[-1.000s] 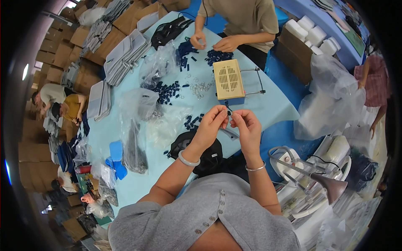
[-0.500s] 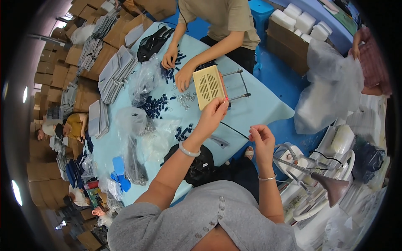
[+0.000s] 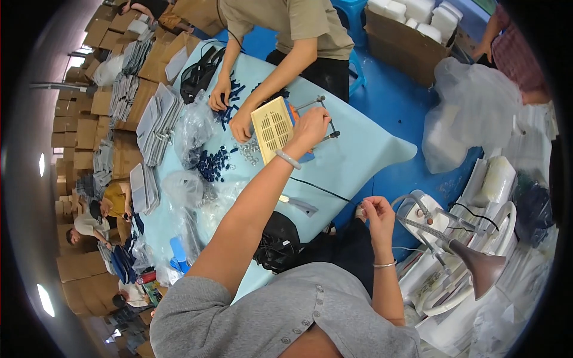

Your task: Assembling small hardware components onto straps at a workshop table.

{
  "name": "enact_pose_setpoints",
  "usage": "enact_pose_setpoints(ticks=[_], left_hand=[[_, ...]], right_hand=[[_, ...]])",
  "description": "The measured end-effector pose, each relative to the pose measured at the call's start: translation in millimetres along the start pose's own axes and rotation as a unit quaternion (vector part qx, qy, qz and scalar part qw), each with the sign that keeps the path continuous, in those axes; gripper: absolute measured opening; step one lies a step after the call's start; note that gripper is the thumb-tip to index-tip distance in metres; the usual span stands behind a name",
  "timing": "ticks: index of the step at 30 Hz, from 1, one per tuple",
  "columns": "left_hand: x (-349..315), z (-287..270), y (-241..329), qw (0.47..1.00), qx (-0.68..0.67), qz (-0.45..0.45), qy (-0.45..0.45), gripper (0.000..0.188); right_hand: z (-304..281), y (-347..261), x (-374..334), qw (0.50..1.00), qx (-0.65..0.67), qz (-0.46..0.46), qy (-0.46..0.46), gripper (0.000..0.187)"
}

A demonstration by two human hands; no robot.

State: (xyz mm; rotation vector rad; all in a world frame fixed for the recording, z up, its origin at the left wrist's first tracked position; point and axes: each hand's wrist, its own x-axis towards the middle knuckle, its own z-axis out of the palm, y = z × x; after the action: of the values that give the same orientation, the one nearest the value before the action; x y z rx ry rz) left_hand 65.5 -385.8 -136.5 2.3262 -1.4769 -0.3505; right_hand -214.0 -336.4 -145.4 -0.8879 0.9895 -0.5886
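My left hand (image 3: 312, 127) reaches across the table over the side of a cream vented box-shaped machine (image 3: 271, 130). Its fingers are pinched near the thin metal frame (image 3: 336, 122) on that machine; what they hold, if anything, is too small to make out. Lower and to the right, past the table's edge, my right hand (image 3: 378, 213) hangs in the air, thumb and fingers pressed together. Anything in that pinch is hidden. Small dark blue pieces (image 3: 213, 165) and small shiny pieces (image 3: 249, 152) lie left of the machine.
Opposite, a co-worker's hand (image 3: 240, 124) rests beside the machine. A flat-bladed tool (image 3: 301, 206) and a black bag (image 3: 279, 240) lie nearer me. Clear plastic bags (image 3: 192, 128) and stacked grey panels (image 3: 158, 128) line the left. A lamp on a flexible neck (image 3: 477, 265) stands right.
My left hand has moved from the machine's near corner farther along its side, toward the metal frame. My right hand stays pinched, slightly lower in view. The whole view has shifted a little.
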Motion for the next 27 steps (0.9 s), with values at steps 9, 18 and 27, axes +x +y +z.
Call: enact_pose_setpoints(ticks=[9,18,27], left_hand=[[3,8,1,0.998,0.061,-0.008,-0.021,0.017],[0,11,-1,0.997,0.072,0.008,-0.011,0.015],[0,9,0,0.995,0.098,0.033,-0.008,0.014]], right_hand=[[-10,12,9,1.000,0.012,0.007,0.007,0.009],[-11,16,9,1.000,0.020,0.014,0.008,0.009],[-13,19,11,1.000,0.023,0.016,0.001,0.008]])
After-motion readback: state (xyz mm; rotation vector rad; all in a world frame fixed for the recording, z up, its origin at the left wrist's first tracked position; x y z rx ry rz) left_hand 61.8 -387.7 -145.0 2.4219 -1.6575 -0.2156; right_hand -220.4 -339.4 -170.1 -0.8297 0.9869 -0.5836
